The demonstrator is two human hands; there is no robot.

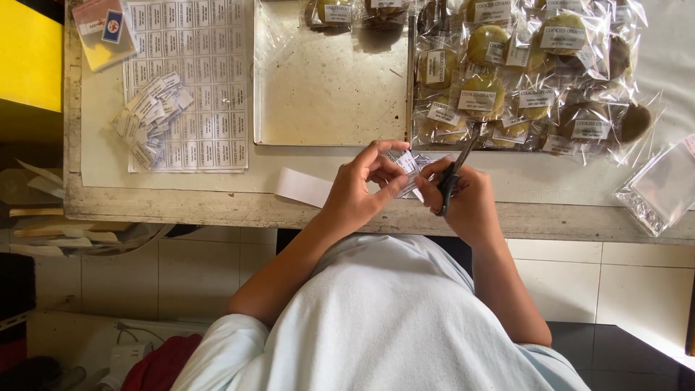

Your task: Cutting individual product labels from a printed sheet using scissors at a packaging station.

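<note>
- Paper label strip (402,165) sits pinched between thumb and fingers of the left hand (360,190), at the near edge of the table (181,206).
- Black-handled scissors (452,176) are gripped by the right hand (463,199), fingers closed through the loops; blades point toward 1 o'clock, and they seem to meet the strip, though that spot is small and hard to read.
- White paper strip (302,186) lies at 9 o'clock of the left hand, just beside it.
- Metal tray (326,94) lies at 12 o'clock of the hands.
- Clear bags of cookies (528,72) are heaped at 1 o'clock.
- Printed label sheet (195,80) lies at 10 o'clock, with a pile of cut labels (150,116) on its left edge.
- Empty clear bags (662,187) lie at 3 o'clock.
</note>
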